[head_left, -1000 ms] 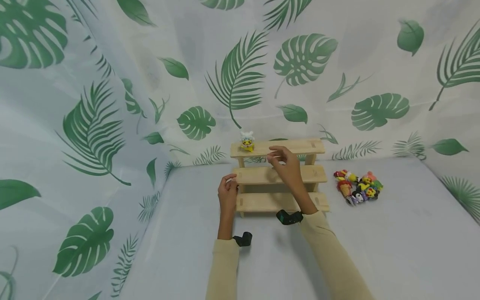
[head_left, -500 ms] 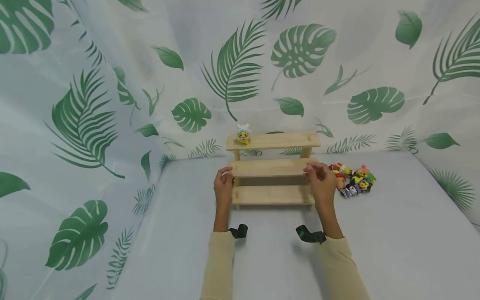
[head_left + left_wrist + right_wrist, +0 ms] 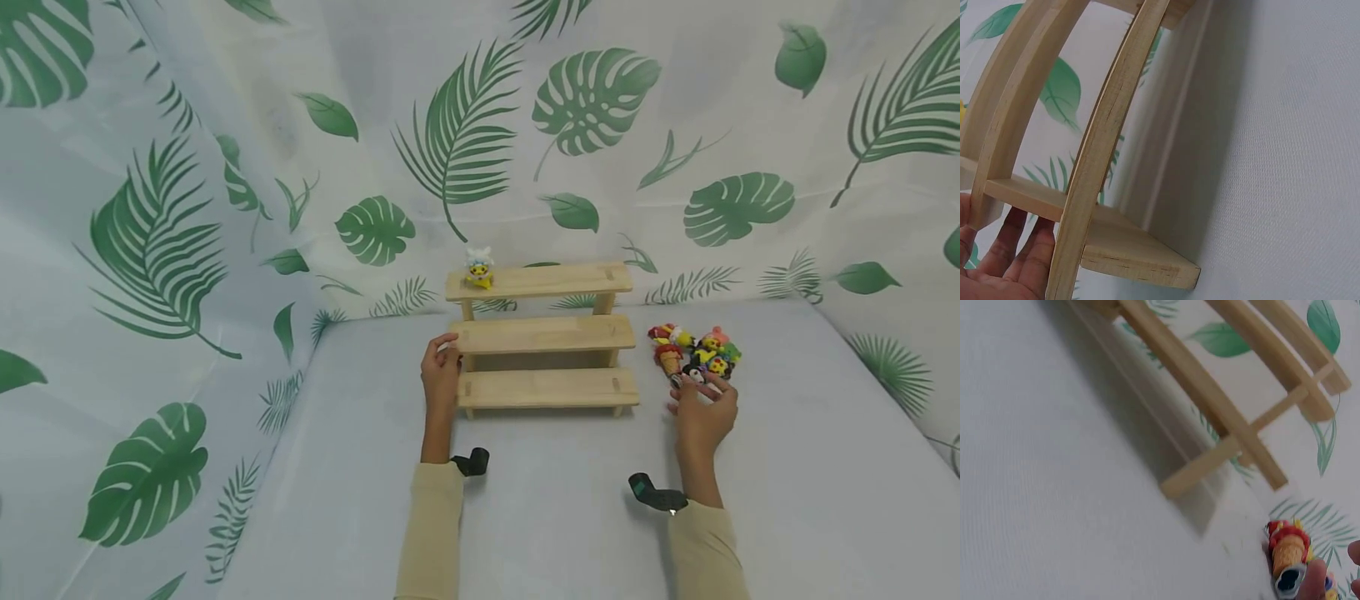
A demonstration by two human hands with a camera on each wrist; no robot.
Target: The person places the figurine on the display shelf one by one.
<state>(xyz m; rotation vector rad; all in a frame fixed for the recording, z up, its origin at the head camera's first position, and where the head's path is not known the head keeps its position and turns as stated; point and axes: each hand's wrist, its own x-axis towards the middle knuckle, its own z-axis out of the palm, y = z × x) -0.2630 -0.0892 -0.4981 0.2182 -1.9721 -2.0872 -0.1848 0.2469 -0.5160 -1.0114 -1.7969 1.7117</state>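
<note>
A small three-tier wooden shelf (image 3: pixel 543 335) stands against the back wall. My left hand (image 3: pixel 440 371) holds its left end at the middle tier; in the left wrist view, the fingers (image 3: pixel 1032 253) reach under the board beside the side support. On the top tier's left end stands a yellow figurine with a white hood (image 3: pixel 479 268). To the right of the shelf lies a pile of small colourful figurines (image 3: pixel 708 343), among them an ice-cream cone figurine (image 3: pixel 670 360). My right hand (image 3: pixel 703 421) is at the pile's front edge, thumb and fingers apart, beside a black-and-white figurine (image 3: pixel 696 375).
A pale cloth (image 3: pixel 555 508) covers the surface under the shelf. White sheets with green leaf prints (image 3: pixel 480 125) hang behind and at the sides. Each wrist carries a black camera mount (image 3: pixel 656 493).
My right hand has moved from in front of the upper tiers, right and down, to the figurine pile. The left hand stays at the shelf's left end. The head view has shifted slightly.
</note>
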